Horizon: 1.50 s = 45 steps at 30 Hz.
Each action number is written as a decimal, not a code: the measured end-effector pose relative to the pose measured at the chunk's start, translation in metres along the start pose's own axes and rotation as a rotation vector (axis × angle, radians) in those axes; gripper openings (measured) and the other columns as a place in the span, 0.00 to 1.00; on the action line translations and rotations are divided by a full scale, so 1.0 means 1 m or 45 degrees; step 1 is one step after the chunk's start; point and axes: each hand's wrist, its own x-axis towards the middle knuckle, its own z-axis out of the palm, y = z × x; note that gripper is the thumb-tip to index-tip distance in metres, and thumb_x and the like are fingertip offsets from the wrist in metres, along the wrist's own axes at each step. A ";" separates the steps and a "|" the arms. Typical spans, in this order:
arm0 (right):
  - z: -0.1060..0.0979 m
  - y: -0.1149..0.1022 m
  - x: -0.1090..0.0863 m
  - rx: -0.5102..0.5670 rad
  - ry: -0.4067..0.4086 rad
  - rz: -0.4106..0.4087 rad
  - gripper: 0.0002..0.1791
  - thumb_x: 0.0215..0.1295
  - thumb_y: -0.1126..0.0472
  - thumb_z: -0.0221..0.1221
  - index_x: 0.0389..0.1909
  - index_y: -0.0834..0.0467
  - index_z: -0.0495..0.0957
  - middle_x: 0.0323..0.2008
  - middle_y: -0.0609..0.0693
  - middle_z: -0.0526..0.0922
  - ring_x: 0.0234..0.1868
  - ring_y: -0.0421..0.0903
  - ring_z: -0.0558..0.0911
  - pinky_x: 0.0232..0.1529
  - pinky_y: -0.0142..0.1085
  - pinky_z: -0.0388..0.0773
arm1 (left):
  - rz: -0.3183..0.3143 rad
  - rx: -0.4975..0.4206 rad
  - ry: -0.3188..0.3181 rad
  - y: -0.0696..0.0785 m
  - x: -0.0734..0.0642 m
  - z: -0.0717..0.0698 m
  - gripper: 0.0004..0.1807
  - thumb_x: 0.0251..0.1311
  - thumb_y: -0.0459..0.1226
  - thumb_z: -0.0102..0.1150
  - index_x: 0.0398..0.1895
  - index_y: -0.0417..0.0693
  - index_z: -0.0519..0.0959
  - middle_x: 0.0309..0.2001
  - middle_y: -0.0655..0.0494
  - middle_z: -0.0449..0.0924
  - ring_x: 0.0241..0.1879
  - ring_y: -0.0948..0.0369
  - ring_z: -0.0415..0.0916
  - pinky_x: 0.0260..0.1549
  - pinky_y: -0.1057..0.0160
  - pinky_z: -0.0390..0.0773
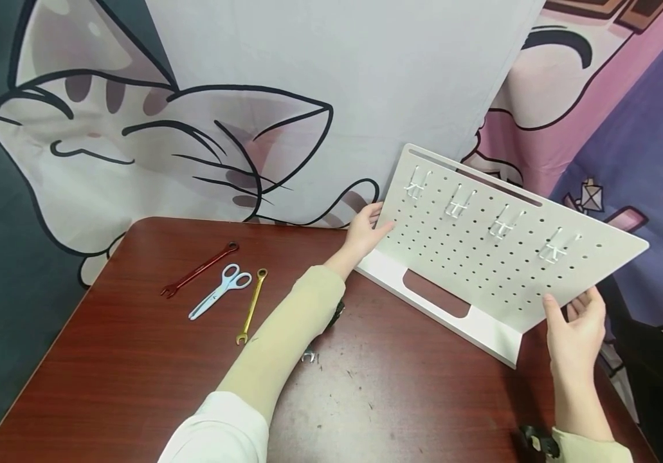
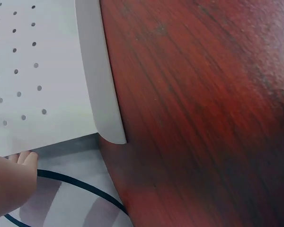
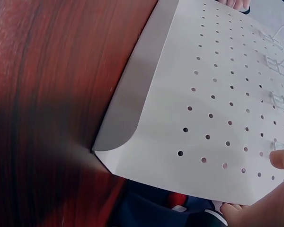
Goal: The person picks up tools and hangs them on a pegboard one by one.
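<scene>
A white pegboard [image 1: 458, 247] stands upright on a slotted base [image 1: 493, 334] at the table's far right, leaning back a little. Several clear double hooks [image 1: 552, 252] line its upper part. My left hand [image 1: 363, 235] holds the board's left edge, thumb in front and fingers behind. On the opposite edge, my right hand [image 1: 577, 334] grips low down, its thumb over the front face. The right wrist view shows that thumb close to the holes, with the other fingertips under the edge. In the left wrist view the left hand [image 2: 12, 182] is partly cut off.
On the brown table [image 1: 105, 373] lie a red wrench [image 1: 200, 269], light-blue scissors [image 1: 221, 290] and a yellow wrench [image 1: 252, 305]. A silver wrench end [image 1: 308, 355] peeks out beside my left forearm, the rest hidden. A cartoon-cat cloth [image 1: 400, 64] hangs behind.
</scene>
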 end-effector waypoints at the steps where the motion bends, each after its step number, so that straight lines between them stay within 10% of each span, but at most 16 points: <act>1: 0.001 0.000 0.000 0.012 0.001 -0.004 0.38 0.77 0.61 0.56 0.84 0.52 0.55 0.80 0.59 0.63 0.78 0.43 0.66 0.84 0.36 0.57 | -0.004 -0.004 0.000 0.001 0.000 0.000 0.32 0.72 0.34 0.65 0.77 0.37 0.68 0.74 0.39 0.73 0.75 0.47 0.71 0.75 0.56 0.72; 28: 0.043 -0.016 0.010 0.437 -0.040 -0.065 0.41 0.69 0.73 0.60 0.82 0.52 0.62 0.78 0.58 0.68 0.80 0.46 0.66 0.86 0.33 0.49 | 0.010 0.077 0.186 -0.008 0.000 -0.024 0.27 0.72 0.34 0.67 0.71 0.35 0.75 0.69 0.40 0.79 0.71 0.49 0.77 0.71 0.58 0.76; 45: 0.075 -0.026 0.022 0.354 -0.161 -0.113 0.43 0.71 0.69 0.60 0.84 0.56 0.55 0.82 0.61 0.61 0.84 0.48 0.60 0.85 0.31 0.50 | -0.020 -0.005 0.282 -0.009 -0.016 -0.064 0.23 0.69 0.31 0.68 0.65 0.31 0.79 0.63 0.35 0.83 0.65 0.46 0.82 0.66 0.56 0.81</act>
